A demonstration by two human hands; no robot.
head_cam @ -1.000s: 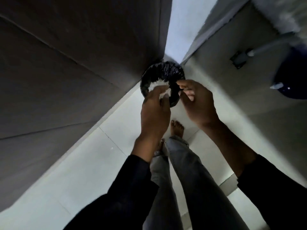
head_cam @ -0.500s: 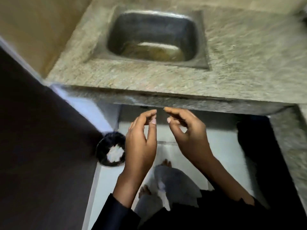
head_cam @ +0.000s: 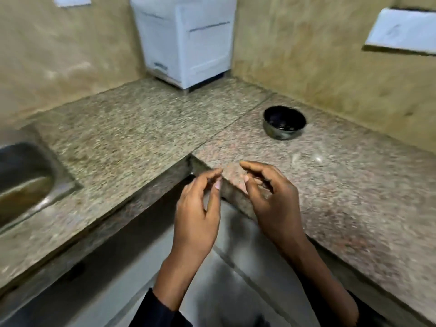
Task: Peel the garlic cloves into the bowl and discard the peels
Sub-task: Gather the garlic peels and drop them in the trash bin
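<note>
Speckled granite bench, upper right: small dark round bowl, light, rigid; grip rim. Left hand, right hand loosely curled, holding nothing.

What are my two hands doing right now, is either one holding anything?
Left hand: open, fingers loosely curled, holding nothing visible.
Right hand: open, fingers loosely curled, nothing visible in it.

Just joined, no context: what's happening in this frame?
A person stands at the corner of a speckled granite countertop, both hands raised in front of them. The left hand and right hand have loosely curled fingers and seem to hold nothing, though blur limits certainty. A dark round bowl sits on the counter beyond the right hand, untouched. A steel sink lies at the left.
</note>
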